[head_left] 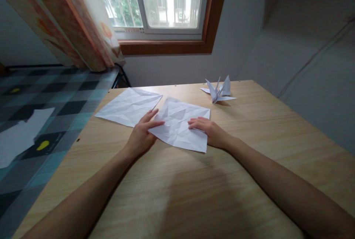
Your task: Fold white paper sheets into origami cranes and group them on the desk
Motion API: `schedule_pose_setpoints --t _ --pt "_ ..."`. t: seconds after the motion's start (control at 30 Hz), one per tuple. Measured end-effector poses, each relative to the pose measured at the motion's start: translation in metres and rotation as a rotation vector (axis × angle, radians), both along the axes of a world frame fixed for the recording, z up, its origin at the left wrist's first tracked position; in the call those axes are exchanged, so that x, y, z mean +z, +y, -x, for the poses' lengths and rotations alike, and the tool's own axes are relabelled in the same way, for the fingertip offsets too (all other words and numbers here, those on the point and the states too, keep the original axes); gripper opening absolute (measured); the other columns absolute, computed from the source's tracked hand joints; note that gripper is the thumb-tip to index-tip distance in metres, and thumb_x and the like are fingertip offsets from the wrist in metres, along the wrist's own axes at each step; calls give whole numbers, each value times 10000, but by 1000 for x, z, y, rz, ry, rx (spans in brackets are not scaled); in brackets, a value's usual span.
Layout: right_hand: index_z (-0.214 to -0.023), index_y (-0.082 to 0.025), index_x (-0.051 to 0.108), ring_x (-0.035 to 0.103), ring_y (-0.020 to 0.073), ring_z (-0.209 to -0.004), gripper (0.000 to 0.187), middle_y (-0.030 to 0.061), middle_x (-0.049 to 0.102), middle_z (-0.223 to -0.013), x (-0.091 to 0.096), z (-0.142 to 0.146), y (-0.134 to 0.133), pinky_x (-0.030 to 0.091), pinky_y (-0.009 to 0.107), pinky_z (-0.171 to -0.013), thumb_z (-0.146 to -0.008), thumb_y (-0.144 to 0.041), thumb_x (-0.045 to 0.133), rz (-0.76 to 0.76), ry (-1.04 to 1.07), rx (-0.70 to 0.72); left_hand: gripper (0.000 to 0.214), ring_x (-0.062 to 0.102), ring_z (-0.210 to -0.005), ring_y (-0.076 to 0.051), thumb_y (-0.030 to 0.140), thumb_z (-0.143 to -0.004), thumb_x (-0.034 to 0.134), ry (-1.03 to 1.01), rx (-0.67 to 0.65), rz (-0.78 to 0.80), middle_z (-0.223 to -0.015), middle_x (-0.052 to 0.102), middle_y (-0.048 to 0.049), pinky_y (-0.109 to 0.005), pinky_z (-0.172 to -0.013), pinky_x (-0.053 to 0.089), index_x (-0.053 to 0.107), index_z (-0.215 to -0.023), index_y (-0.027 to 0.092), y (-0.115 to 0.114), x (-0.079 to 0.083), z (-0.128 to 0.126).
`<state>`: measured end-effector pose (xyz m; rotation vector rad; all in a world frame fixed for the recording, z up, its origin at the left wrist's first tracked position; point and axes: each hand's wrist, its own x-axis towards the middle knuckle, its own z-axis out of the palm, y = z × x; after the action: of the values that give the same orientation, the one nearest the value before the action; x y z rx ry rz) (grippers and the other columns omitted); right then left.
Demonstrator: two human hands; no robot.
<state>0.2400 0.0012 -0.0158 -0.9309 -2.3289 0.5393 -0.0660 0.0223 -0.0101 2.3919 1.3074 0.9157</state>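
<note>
Wood-grain table [194, 194], pale, bearing every item listed. Left hand [141, 137]: flat, fingers extended, fingertips pressing the left edge of a creased white paper sheet [180, 122]; nothing clasped. Right hand [210, 132]: palm down, fingers loosely spread on the same sheet's right side, likewise gripping nothing. Sheet lies flat between the two hands, heavily marked with fold lines. Second creased sheet [127, 108]: white, just beyond the left hand, its corner close to the first sheet. Folded paper crane [219, 91]: white, wings raised, well beyond the right hand near the table's far edge. Window [166, 2] and patterned curtain [69, 21] behind.
</note>
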Motion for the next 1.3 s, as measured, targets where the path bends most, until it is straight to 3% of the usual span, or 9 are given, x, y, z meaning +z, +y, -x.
schedule_pose_setpoints --t 0.27,0.47,0.63,0.77,0.9,0.97,1.03,1.13,1.3 --pt "-1399 -221 540 440 282 -1401 599 122 493 -1485 0 -26 -3 305 527 -1171 -806 -215 626 -18 -249 -1 272 627 -1208 -259 308 -819 595 118 -286 -16 -1175 733 -45 -508 -1092 429 758 -1033 268 -8 8 0" --pt "-1335 -284 605 446 274 -1396 484 87 530 -1451 4 -34 -14 278 541 -1182 -852 -288 629 132 -146 31 599 605 -1231 -299 448 -691 680 212 -380 70 -1284 679 -72 -473 -1088 432 661 -1254 244 -5 7 2" --pt "-1105 -233 740 596 288 -1253 312 123 689 -1259 1 -33 -19 382 517 -1124 -843 -381 661 152 73 -23 281 693 -1047 -239 334 -850 544 82 -214 87 -1075 758 -62 -394 -945 540 767 -991 239 -11 13 -4" --pt "-854 -184 729 715 251 -864 312 65 760 -866 -6 -29 -21 566 394 -834 -866 -477 622 254 260 -267 266 686 -695 -180 394 -874 565 -32 -111 165 -771 740 -20 -287 -644 561 736 -830 195 -18 15 -9" --pt "-1229 -164 581 672 195 -674 489 32 742 -839 -6 -19 -22 549 304 -636 -848 -466 630 361 435 -465 562 558 -479 -125 394 -843 632 -183 61 204 -576 605 54 -230 -486 469 529 -1346 167 -18 11 -10" --pt "-1456 -169 357 662 196 -650 725 21 739 -830 -3 -12 -23 549 314 -645 -837 -424 634 346 409 -552 788 590 -541 -132 356 -838 641 -184 140 108 -729 659 22 -260 -552 513 277 -1514 181 -18 9 -12" --pt "-1510 -172 282 688 236 -766 804 69 741 -956 0 -5 -24 560 368 -749 -820 -386 635 254 283 -639 849 673 -842 -208 329 -826 648 -97 178 -67 -1091 675 -100 -362 -755 568 206 -1539 200 -18 9 -14" --pt "-1512 -147 307 616 337 -1133 825 180 603 -1322 0 0 -23 491 475 -987 -785 -342 645 72 87 -710 663 434 -1361 -331 326 -865 601 160 83 -228 -1505 427 -152 -511 -1092 406 372 -1480 229 -19 9 -18" --pt "-1527 -72 231 340 395 -1415 899 245 374 -1512 -5 -2 -21 317 571 -1148 -779 -326 662 -139 -90 -774 430 368 -1432 -305 335 -989 369 507 -195 -23 -1517 467 -64 -543 -1155 304 547 -1375 270 -18 10 -22"
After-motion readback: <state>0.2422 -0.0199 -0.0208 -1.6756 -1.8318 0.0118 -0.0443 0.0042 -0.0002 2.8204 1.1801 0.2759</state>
